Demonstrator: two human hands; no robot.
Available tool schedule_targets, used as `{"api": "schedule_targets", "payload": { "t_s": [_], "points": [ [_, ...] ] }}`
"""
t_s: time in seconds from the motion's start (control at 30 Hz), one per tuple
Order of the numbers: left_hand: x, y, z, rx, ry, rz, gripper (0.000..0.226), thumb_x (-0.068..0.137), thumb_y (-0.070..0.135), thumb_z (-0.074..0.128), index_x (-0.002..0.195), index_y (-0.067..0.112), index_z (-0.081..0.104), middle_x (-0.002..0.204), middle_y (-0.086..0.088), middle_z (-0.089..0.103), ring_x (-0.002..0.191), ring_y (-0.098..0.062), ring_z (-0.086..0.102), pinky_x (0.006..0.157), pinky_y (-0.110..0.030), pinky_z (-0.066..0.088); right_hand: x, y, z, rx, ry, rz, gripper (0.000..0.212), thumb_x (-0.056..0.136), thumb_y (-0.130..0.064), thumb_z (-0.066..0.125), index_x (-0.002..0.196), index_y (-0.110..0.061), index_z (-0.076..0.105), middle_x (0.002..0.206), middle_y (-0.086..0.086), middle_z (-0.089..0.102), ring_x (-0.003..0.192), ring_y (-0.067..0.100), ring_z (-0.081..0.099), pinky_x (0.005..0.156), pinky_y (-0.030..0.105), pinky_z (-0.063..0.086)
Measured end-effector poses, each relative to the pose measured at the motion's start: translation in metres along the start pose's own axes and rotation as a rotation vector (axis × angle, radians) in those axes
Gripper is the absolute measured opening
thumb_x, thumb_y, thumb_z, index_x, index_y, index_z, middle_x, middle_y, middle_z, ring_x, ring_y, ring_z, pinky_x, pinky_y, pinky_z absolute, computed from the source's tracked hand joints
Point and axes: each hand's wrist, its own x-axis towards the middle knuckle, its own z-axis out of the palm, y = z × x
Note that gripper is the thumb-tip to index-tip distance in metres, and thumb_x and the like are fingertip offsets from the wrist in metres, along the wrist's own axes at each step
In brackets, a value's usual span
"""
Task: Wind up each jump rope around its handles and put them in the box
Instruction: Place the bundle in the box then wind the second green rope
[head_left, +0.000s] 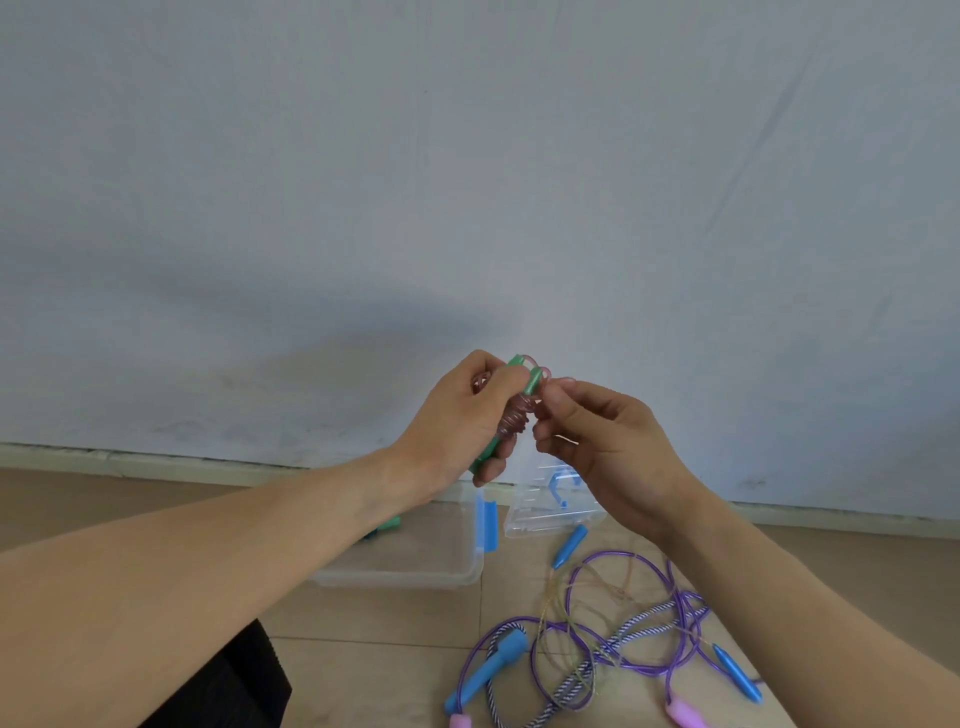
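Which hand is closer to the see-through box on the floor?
Left. The left hand, holding the green handles, is almost right above the clear box. The right hand, pinching the pink rope, is up and off to the box's right.

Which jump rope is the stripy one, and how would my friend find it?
Look at the wooden floor to the right of the clear plastic box, where loose ropes lie in a tangled pile. The stripy rope runs through that pile. It alone is woven purple and white, while the others are shiny see-through cords.
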Motion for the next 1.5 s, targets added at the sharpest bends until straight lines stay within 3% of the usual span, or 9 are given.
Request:
{"api": "schedule_targets", "payload": {
  "t_s": [0.2, 0.5, 0.63, 0.7, 0.83, 0.97, 1.13, 1.3, 1.5],
  "points": [
    [-0.003, -0.001, 0.004, -0.032, -0.023, 0.012, 0.017, 0.101, 0.025, 0.044, 0.095, 0.01, 0.041, 0.056, -0.018, 0.051, 0.036, -0.023, 0.04, 0.041, -0.028, 0.031, 0.003, -0.001, 0.002, 0.148, 0.029, 0.055, 0.029, 0.082, -0.024, 0.067, 0.099, -0.001, 0.069, 0.082, 0.009, 0.058, 0.069, 0.017, 0.055, 0.07, 0.03, 0.051],
    [-0.001, -0.006, -0.001, 0.067, -0.025, 0.113, 0.022, 0.104, 0.029, 0.042, 0.098, 0.008, 0.039, 0.058, -0.017, 0.054, 0.037, -0.024, 0.043, 0.041, -0.031, 0.035, 0.002, 0.004, 0.005, -0.132, 0.08, -0.043, 0.043, 0.096, -0.04, 0.052, 0.101, -0.001, 0.071, 0.093, 0.009, 0.063, 0.087, 0.02, 0.054, 0.073, 0.033, 0.049],
    [-0.005, -0.005, 0.005, 0.065, -0.086, 0.147, 0.027, 0.102, 0.034, 0.043, 0.095, 0.009, 0.038, 0.055, -0.018, 0.054, 0.036, -0.025, 0.043, 0.041, -0.03, 0.036, 0.009, 0.003, 0.004, 0.107, 0.056, 0.04, 0.045, 0.102, -0.039, 0.045, 0.096, 0.002, 0.062, 0.109, 0.032, 0.055, 0.104, 0.033, 0.052, 0.1, 0.053, 0.046],
    [-0.004, -0.002, 0.007, 0.055, -0.11, 0.167, 0.033, 0.096, 0.038, 0.045, 0.097, 0.006, 0.039, 0.06, -0.029, 0.055, 0.037, -0.026, 0.044, 0.041, -0.031, 0.036, 0.012, 0.0, 0.004, 0.307, 0.074, 0.08, 0.036, 0.1, -0.037, 0.046, 0.085, -0.008, 0.061, 0.095, 0.024, 0.054, 0.105, 0.037, 0.046, 0.107, 0.052, 0.04],
    [-0.004, 0.004, 0.011, 0.0, -0.163, 0.201, 0.034, 0.094, 0.041, 0.048, 0.095, 0.008, 0.039, 0.087, -0.043, 0.059, 0.039, -0.027, 0.045, 0.042, -0.036, 0.038, 0.014, -0.004, 0.006, 0.429, 0.058, 0.126, 0.031, 0.099, -0.04, 0.049, 0.09, -0.012, 0.061, 0.084, 0.013, 0.04, 0.092, 0.035, 0.04, 0.09, 0.037, 0.041],
    [-0.003, 0.007, 0.014, -0.1, -0.145, 0.201, 0.027, 0.101, 0.029, 0.043, 0.104, 0.002, 0.042, 0.095, -0.025, 0.069, 0.045, -0.031, 0.045, 0.043, -0.038, 0.035, 0.012, -0.018, 0.008, 0.519, 0.02, 0.12, 0.03, 0.103, -0.029, 0.041, 0.082, -0.013, 0.054, 0.065, 0.002, 0.041, 0.056, 0.014, 0.039, 0.056, 0.023, 0.045],
    [0.004, 0.014, 0.013, -0.258, -0.124, 0.195, 0.029, 0.101, 0.027, 0.041, 0.123, 0.014, 0.052, 0.094, -0.028, 0.065, 0.055, -0.035, 0.047, 0.043, -0.03, 0.038, 0.011, -0.029, 0.009, 0.608, -0.045, 0.123, 0.019, 0.095, -0.017, 0.042, 0.078, -0.012, 0.049, 0.068, 0.003, 0.05, 0.056, 0.012, 0.041, 0.062, 0.023, 0.037],
    [0.003, 0.015, 0.014, -0.276, -0.157, 0.203, 0.028, 0.103, 0.026, 0.037, 0.105, 0.006, 0.055, 0.095, -0.048, 0.05, 0.045, -0.036, 0.043, 0.042, -0.03, 0.038, 0.015, -0.029, 0.009, 0.558, -0.072, 0.177, 0.023, 0.102, -0.024, 0.041, 0.083, -0.012, 0.048, 0.063, -0.003, 0.04, 0.055, 0.009, 0.028, 0.064, 0.024, 0.023],
    [-0.001, 0.007, 0.017, -0.147, -0.073, 0.148, 0.025, 0.105, 0.027, 0.037, 0.103, 0.002, 0.04, 0.058, -0.019, 0.055, 0.037, -0.026, 0.045, 0.039, -0.028, 0.035, 0.013, -0.028, 0.006, 0.409, -0.049, 0.174, 0.044, 0.104, -0.032, 0.034, 0.115, -0.001, 0.062, 0.087, 0.009, 0.052, 0.067, 0.017, 0.037, 0.07, 0.03, 0.035]
  ]
}}
